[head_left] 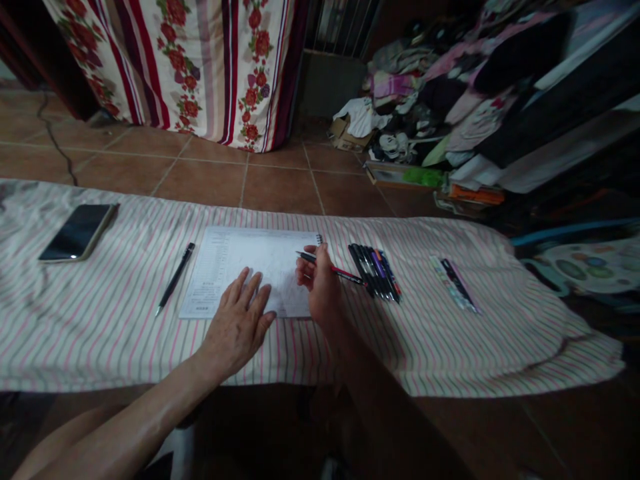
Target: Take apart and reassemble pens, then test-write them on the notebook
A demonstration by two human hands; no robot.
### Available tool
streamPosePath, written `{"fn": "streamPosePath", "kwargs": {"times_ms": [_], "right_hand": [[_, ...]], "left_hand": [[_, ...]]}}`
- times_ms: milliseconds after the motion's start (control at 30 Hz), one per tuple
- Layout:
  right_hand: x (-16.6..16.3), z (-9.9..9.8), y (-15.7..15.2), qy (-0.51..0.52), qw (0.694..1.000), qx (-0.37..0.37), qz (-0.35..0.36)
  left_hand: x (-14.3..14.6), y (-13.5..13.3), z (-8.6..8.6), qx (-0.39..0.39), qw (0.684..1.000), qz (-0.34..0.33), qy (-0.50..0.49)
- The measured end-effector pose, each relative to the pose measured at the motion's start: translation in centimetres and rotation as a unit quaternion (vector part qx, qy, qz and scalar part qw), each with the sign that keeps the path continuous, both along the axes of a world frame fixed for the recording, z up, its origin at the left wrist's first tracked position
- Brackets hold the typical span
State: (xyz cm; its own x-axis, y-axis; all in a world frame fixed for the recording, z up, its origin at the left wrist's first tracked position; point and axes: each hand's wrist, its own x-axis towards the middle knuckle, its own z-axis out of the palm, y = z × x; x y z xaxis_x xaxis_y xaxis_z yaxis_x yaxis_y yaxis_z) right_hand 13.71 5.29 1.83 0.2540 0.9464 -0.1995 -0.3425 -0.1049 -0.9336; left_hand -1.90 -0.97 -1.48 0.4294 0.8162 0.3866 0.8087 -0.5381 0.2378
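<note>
Left hand [239,325] flat on notepad [250,270]; right hand [320,283] grips red pen [331,269].

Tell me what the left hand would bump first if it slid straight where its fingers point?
Probably nothing: the left hand would cross only paper, passing just left of the pen tip.
</note>
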Motion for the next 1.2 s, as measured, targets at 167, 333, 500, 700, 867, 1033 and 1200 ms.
{"fn": "streamPosePath", "kwargs": {"times_ms": [167, 333, 500, 700, 867, 1033, 1200], "right_hand": [[0.0, 0.0, 0.1, -0.037, 0.999, 0.007, 0.008], [0.2, -0.3, -0.2, -0.046, 0.996, -0.007, 0.071], [0.0, -0.4, -0.6, -0.102, 0.991, -0.002, 0.092], [-0.3, -0.7, -1.1, -0.165, 0.972, 0.008, 0.169], [-0.4, -1.2, -1.5, -0.191, 0.957, -0.002, 0.216], [-0.1, -1.4, -1.3, -0.202, 0.963, -0.017, 0.177], [0.4, -1.4, -1.1, -0.272, 0.941, 0.027, 0.201]], "left_hand": [[-1.2, -0.2, -0.4, 0.019, 0.999, 0.004, 0.046], [-2.0, -0.6, -0.7, 0.027, 0.997, -0.002, 0.079], [-2.2, -1.0, -0.4, 0.028, 0.995, -0.007, 0.097], [-1.6, -1.9, -0.5, 0.014, 0.993, -0.007, 0.113], [-0.4, -2.4, 0.0, 0.007, 0.993, 0.02, 0.113], [1.0, -1.8, 0.6, -0.006, 0.995, 0.01, 0.098], [2.8, -1.9, 0.3, -0.041, 0.994, -0.002, 0.102]]}}
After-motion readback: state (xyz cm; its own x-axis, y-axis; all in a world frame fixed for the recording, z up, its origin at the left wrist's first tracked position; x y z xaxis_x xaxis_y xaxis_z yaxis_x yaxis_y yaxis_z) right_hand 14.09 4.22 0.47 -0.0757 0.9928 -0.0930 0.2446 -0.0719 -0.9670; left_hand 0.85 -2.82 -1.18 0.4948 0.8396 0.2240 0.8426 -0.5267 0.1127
